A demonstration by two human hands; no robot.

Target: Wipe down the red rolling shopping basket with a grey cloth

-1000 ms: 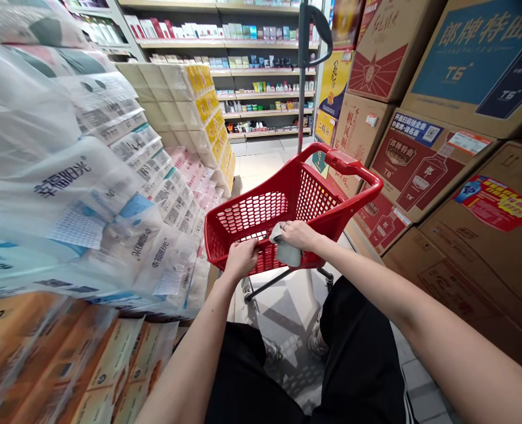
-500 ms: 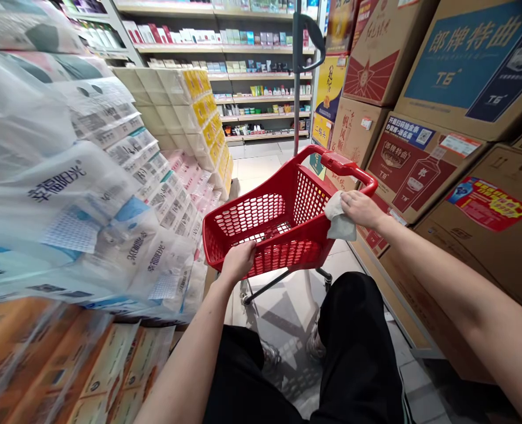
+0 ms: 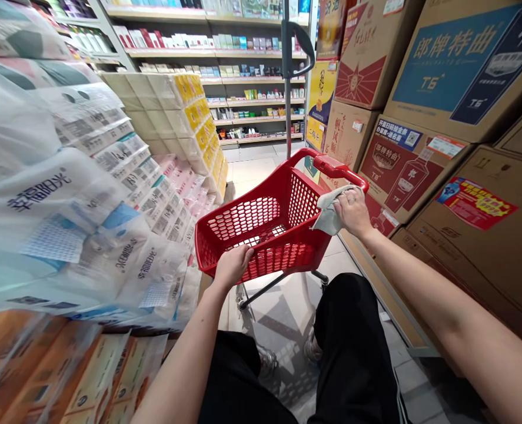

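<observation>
Right hand (image 3: 351, 211) grips grey cloth (image 3: 329, 217) at red cart (image 3: 319, 250) while left hand (image 3: 233, 266) clasps its near rim (image 3: 282, 237), fingers curled (wiping, apparently; next stroke needs bracing).

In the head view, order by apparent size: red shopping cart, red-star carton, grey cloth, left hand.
1. Red shopping cart
2. Red-star carton
3. Grey cloth, left hand: too alike to rank
</observation>
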